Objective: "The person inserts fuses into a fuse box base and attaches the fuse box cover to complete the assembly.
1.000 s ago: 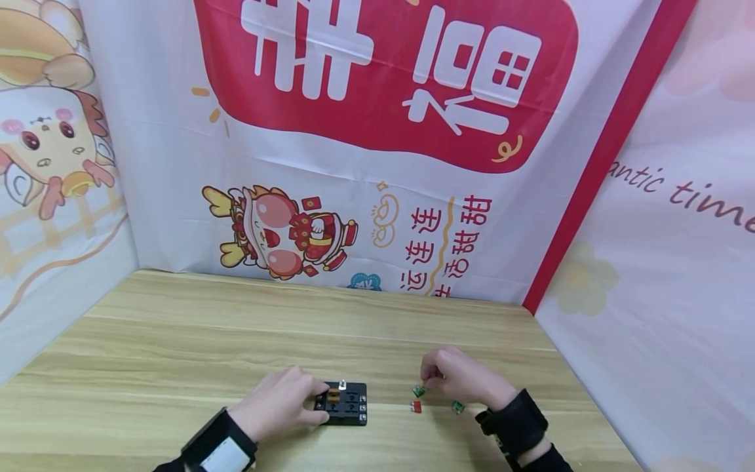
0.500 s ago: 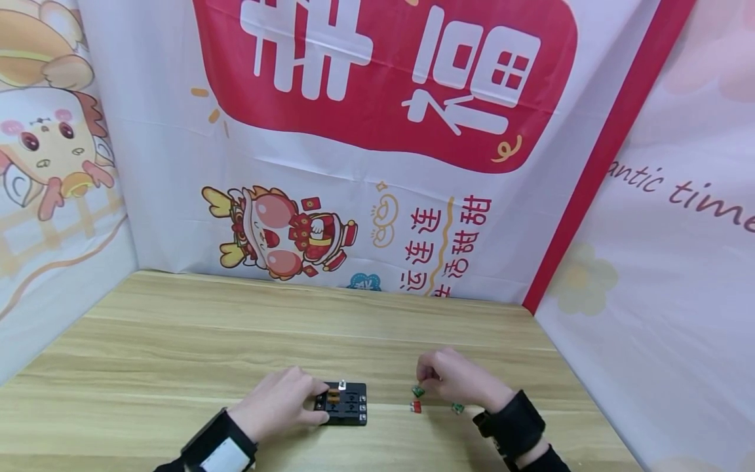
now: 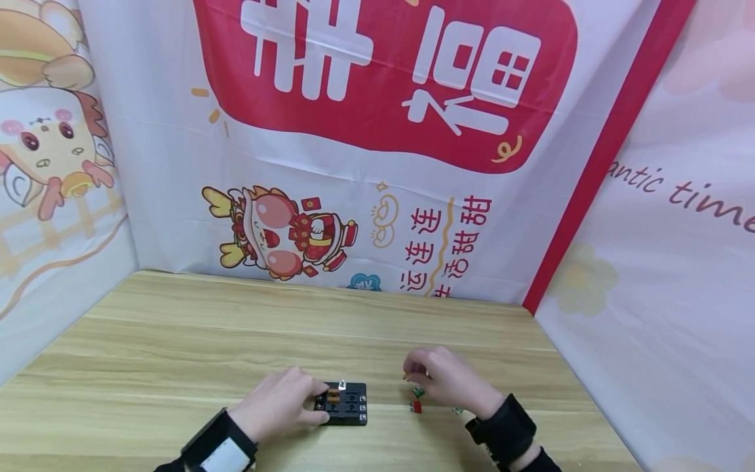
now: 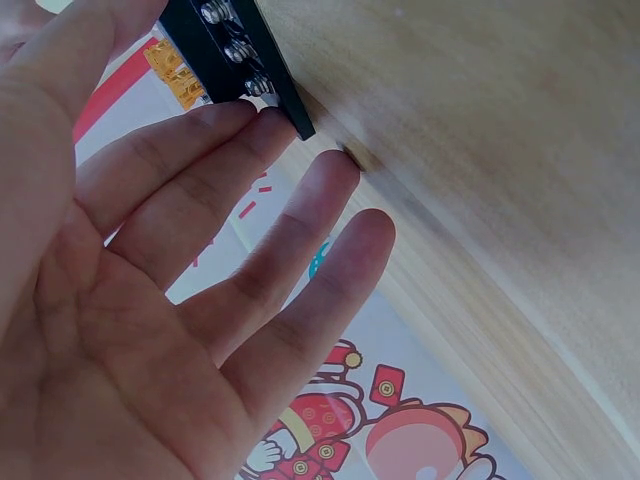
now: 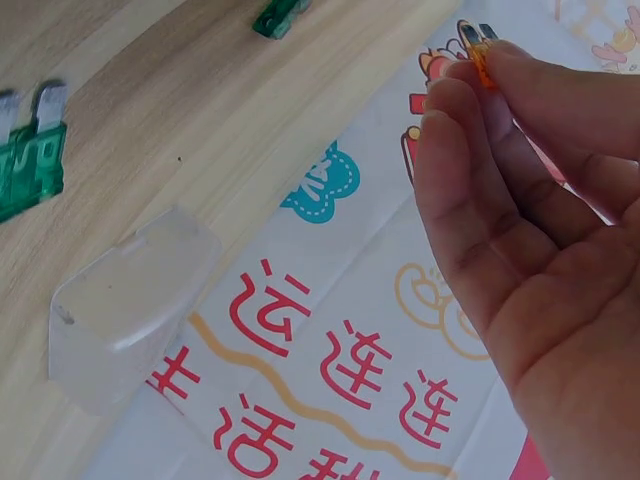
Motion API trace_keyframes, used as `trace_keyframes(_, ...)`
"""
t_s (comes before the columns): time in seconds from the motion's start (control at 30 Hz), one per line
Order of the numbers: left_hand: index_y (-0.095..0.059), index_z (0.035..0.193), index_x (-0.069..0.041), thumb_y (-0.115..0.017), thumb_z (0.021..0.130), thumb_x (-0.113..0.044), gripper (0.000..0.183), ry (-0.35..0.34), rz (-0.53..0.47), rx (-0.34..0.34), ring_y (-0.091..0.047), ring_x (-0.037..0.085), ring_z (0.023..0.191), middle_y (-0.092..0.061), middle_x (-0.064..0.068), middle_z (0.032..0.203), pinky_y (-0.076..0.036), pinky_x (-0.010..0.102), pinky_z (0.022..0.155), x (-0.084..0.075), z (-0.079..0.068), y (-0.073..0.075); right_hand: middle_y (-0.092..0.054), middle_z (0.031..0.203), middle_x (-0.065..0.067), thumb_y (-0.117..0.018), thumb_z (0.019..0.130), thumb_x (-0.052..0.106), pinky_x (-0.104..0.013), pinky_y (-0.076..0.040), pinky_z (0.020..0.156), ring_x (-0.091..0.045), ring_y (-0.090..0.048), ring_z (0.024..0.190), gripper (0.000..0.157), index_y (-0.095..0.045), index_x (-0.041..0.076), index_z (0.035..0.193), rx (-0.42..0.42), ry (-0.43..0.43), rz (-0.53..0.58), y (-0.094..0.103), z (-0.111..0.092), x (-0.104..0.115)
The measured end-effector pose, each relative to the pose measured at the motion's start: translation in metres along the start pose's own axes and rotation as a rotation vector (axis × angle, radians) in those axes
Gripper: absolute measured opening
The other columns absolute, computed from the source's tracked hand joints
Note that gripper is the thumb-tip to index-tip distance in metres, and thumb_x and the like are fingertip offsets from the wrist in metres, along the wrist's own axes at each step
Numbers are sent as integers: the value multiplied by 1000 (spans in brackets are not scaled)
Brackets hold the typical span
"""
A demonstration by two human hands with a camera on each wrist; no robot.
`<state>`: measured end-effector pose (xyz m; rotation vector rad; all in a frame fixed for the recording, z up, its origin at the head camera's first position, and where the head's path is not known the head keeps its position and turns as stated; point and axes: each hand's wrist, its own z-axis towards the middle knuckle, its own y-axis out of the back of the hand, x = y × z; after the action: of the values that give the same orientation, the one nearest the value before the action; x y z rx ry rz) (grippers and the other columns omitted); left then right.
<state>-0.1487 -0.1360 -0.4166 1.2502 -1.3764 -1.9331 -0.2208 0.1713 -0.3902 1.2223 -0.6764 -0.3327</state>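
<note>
My left hand (image 3: 277,403) grips the left end of a black fuse box (image 3: 349,414), with index finger and thumb at opposite sides. Orange blade fuses (image 3: 333,396) sit in the box's left slots; screw terminals (image 4: 238,48) line its edge in the left wrist view. To the right of the box, my right hand (image 3: 454,381) pinches an orange blade fuse (image 5: 485,68) between thumb and fingertips, metal prongs pointing outward. Below that hand lie a green blade fuse (image 3: 418,391) and a red one (image 3: 415,407). Another green fuse (image 3: 457,411) is partly hidden by the wrist.
The wooden table (image 3: 236,328) meets a printed cloth wall (image 3: 165,216) at the back, with further cloth walls at left and right. A translucent plastic piece (image 5: 135,310) shows in the right wrist view.
My right hand has moved left, away from the loose fuses and toward the fuse box, with the orange blade fuse in its fingers. The left hand and the box have stayed still.
</note>
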Motion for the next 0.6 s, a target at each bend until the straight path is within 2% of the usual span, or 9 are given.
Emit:
trace_keyframes(0.3, -72, 102, -19, -71, 80, -42, 32, 8, -13, 7, -40, 5, 54, -55, -11, 77, -27, 24, 48, 0, 0, 1, -60, 84, 12, -69, 85, 8, -16, -42, 63, 1, -53, 71, 11, -66, 15, 91, -36, 46, -48, -3, 0, 2)
trace_keyframes(0.6, -72, 103, -19, -71, 80, -42, 33, 7, -5, 4, -41, 5, 55, -54, -11, 77, -27, 24, 49, 0, 0, 1, -62, 87, 8, -68, 84, 5, -16, -43, 66, 0, -55, 75, 13, -66, 13, 94, -41, 68, -6, -7, 2, 4)
